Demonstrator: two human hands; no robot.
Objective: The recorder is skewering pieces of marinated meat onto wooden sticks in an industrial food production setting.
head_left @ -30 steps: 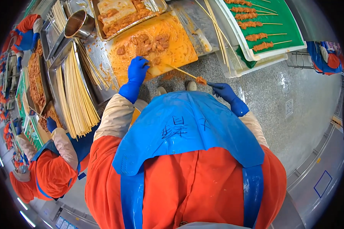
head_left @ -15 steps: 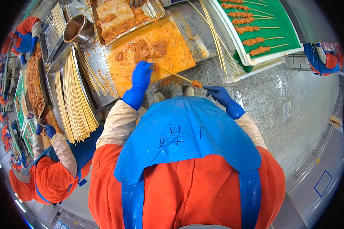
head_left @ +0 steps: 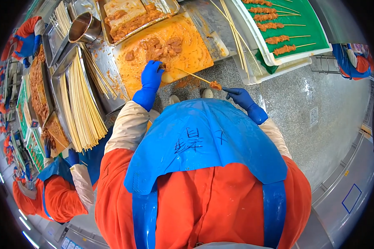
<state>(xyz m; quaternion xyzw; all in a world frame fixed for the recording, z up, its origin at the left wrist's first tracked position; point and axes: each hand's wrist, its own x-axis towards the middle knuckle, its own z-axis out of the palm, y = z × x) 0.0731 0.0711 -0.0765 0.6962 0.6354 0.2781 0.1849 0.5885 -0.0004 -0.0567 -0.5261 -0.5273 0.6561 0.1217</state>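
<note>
My left hand (head_left: 152, 78), in a blue glove, is closed at the near edge of the orange-smeared cutting board (head_left: 191, 35). Its fingertips pinch a small piece of meat (head_left: 163, 66) by one end of a thin wooden skewer (head_left: 195, 76). Toward the skewer's other end sits a chunk of marinated meat (head_left: 215, 85). Just past that chunk my right hand (head_left: 242, 98), gloved in darker blue, has its fingers closed on the skewer. Loose meat pieces (head_left: 156, 48) lie on the board beyond my left hand.
Left of the board, a metal tray holds bare skewers (head_left: 81, 108), with a steel pot (head_left: 85, 28) behind. A meat tray (head_left: 131, 27) stands beyond. At right, a white crate (head_left: 274, 61) with green lining carries meat skewers. Another worker (head_left: 62, 195) is at lower left.
Both my hands have shifted only slightly, still with the skewer between them. At lower left, the other worker's hands have moved apart.
</note>
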